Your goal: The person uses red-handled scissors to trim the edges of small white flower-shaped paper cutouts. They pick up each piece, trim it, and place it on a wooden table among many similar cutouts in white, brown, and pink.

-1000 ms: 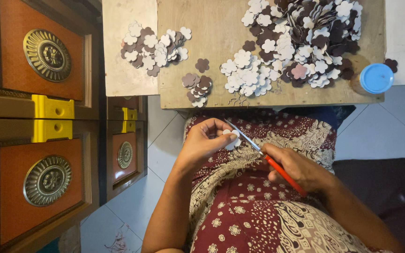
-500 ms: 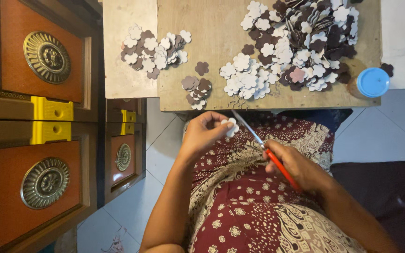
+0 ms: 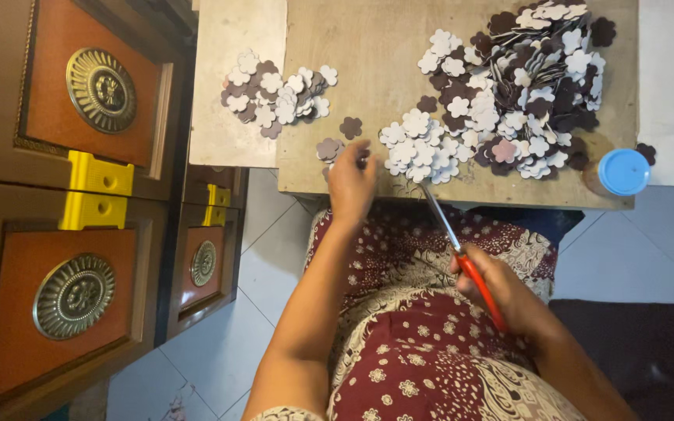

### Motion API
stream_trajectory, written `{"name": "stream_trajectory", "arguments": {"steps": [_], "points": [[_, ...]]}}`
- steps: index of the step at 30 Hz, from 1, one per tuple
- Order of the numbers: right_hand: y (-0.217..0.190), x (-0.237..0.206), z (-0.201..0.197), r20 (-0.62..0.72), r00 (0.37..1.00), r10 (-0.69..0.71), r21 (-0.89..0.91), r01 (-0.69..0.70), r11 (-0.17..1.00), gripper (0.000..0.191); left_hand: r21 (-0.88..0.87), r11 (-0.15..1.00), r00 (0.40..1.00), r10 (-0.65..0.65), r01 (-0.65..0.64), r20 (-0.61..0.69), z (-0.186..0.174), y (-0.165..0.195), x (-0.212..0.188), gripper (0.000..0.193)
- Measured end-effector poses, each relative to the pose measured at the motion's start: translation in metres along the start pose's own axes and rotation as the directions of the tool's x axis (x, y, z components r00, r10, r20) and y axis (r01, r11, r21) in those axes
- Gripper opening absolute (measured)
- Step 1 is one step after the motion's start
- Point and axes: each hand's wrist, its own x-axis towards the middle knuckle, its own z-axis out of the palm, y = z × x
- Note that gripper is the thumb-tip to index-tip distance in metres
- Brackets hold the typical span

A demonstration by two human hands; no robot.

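My left hand point(image 3: 350, 181) reaches to the front edge of the low wooden board point(image 3: 368, 70), its fingertips on a small stack of brown flower cutouts point(image 3: 329, 149). I cannot tell whether it grips a piece. My right hand point(image 3: 501, 292) rests over my lap and holds a tool with a red handle and a thin metal shaft point(image 3: 452, 236), whose tip points at the board's edge. A big heap of white and brown flower cutouts point(image 3: 509, 93) covers the board's right half. A smaller heap point(image 3: 274, 95) lies at its left, and one brown flower point(image 3: 350, 127) lies alone.
A blue round lid point(image 3: 623, 171) sits at the board's right front corner. Brown wooden boxes with round brass medallions point(image 3: 72, 226) and yellow clips stand at my left. Pale floor tiles point(image 3: 220, 343) show beneath. My lap is covered by a red patterned cloth point(image 3: 423, 351).
My left hand has moved from my lap up to the board's front edge, taking the white piece away from the tool's tip. The right hand and tool have stayed about where they were.
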Motion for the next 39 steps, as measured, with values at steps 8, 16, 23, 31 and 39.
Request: {"name": "stream_trajectory", "arguments": {"steps": [8, 16, 23, 31, 39], "points": [[-0.016, 0.013, 0.008, 0.054, 0.998, -0.026, -0.354, 0.043, 0.934, 0.048, 0.322, 0.941, 0.991, 0.125, -0.104, -0.048, -0.022, -0.007, 0.005, 0.036], [-0.018, 0.016, 0.016, 0.101, 0.992, -0.081, -0.348, 0.112, 0.931, 0.052, 0.411, 0.912, 0.998, -0.029, 0.004, 0.055, -0.019, -0.004, 0.018, 0.058], [-0.011, 0.018, 0.019, 0.123, 0.992, -0.015, -0.347, 0.057, 0.936, 0.050, 0.400, 0.916, 0.994, -0.062, 0.023, 0.085, -0.023, -0.005, 0.024, 0.055], [-0.023, 0.016, 0.019, 0.105, 0.994, -0.041, -0.288, 0.070, 0.955, 0.044, 0.331, 0.940, 0.975, -0.145, 0.083, 0.168, -0.032, -0.004, 0.029, 0.048], [-0.023, 0.019, 0.018, 0.089, 0.995, -0.052, -0.288, 0.075, 0.955, 0.042, 0.243, 0.969, 0.993, -0.062, 0.035, 0.105, -0.035, -0.006, 0.030, 0.027]]}}
